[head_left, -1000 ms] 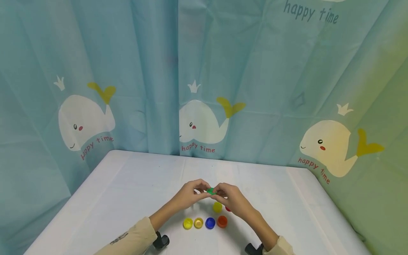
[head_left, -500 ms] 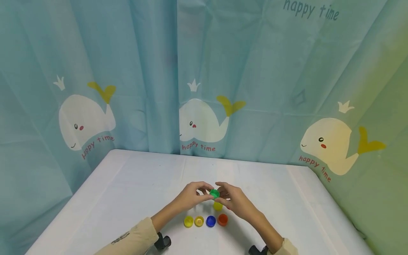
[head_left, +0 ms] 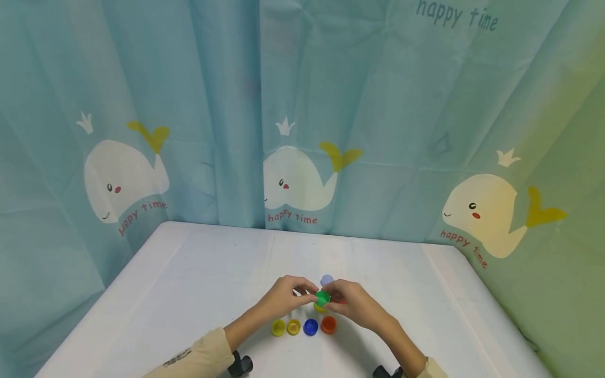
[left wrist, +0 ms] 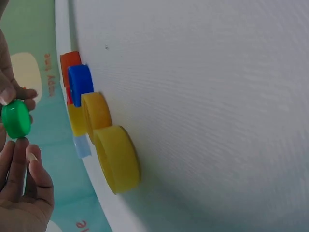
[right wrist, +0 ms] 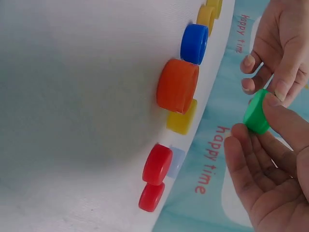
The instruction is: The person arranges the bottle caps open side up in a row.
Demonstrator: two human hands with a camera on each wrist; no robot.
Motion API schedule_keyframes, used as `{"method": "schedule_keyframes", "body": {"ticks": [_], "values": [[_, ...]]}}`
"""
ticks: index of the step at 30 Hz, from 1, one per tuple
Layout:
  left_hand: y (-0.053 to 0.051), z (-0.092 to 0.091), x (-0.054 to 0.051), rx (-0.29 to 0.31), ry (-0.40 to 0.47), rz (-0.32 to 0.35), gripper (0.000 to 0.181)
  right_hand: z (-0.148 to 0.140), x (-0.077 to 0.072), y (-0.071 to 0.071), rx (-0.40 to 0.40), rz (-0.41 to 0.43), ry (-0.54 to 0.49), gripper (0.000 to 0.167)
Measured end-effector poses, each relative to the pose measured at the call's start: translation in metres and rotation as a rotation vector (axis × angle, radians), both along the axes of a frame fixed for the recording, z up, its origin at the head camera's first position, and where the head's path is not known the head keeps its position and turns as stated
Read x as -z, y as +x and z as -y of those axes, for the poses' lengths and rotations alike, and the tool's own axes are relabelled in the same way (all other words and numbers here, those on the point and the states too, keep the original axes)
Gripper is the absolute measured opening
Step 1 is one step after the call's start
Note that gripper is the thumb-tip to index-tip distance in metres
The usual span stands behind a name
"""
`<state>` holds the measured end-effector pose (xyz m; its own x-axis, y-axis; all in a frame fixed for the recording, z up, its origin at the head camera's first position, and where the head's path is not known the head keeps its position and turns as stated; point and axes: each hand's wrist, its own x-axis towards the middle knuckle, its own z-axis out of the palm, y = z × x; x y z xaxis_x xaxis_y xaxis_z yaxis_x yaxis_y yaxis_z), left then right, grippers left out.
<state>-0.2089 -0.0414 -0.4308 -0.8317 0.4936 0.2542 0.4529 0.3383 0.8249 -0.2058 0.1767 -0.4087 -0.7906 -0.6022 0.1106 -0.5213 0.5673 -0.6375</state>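
Observation:
A green plastic bottle cap (head_left: 323, 299) is held in the air between both hands, above the table. My left hand (head_left: 285, 296) pinches its left edge with the fingertips. From the other side, my right hand (head_left: 356, 302) grips the cap; in the right wrist view the thumb lies over the green cap (right wrist: 257, 112) with fingers beneath. Below, a front row holds a yellow cap (head_left: 278, 328), a golden-yellow cap (head_left: 293, 327), a blue cap (head_left: 310, 327) and an orange cap (head_left: 329, 325). Another yellow cap (head_left: 320, 308) sits behind them, partly hidden by the green one.
Two red caps, one larger in view (right wrist: 157, 164) and one smaller (right wrist: 151, 197), stand on the right, mostly hidden by the right hand in the head view. A pale blue cap (head_left: 327, 280) lies farther back. The white table (head_left: 212, 273) ends at a whale-printed curtain (head_left: 227, 131).
The green cap has turned from edge-on to face-on and shifted slightly right and nearer. Both hands moved with it, and the pale blue cap behind has come into view.

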Motion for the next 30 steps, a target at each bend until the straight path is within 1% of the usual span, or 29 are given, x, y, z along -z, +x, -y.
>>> {"method": "schedule_keyframes", "body": {"ticks": [5,8,14,20,23,30], "values": [[-0.001,-0.004,0.001,0.01,-0.013,0.0,0.014,-0.004,0.001,0.001,0.003,-0.017,0.026,0.025],[0.0,-0.006,0.001,0.018,-0.017,0.014,0.016,-0.006,0.0,0.002,0.011,-0.02,0.031,0.025],[0.003,-0.012,0.001,0.009,-0.025,0.037,0.019,-0.008,0.001,0.004,0.026,-0.022,0.025,0.024],[0.003,-0.016,0.005,0.011,-0.026,0.066,0.019,-0.01,0.005,0.007,0.034,-0.012,0.008,0.024],[0.003,-0.018,0.006,0.007,-0.031,0.066,0.02,-0.01,0.006,0.008,0.037,-0.019,0.01,0.023],[0.003,-0.023,0.007,-0.02,-0.033,0.034,0.02,-0.011,0.001,0.006,0.045,-0.029,0.039,0.021]]}}
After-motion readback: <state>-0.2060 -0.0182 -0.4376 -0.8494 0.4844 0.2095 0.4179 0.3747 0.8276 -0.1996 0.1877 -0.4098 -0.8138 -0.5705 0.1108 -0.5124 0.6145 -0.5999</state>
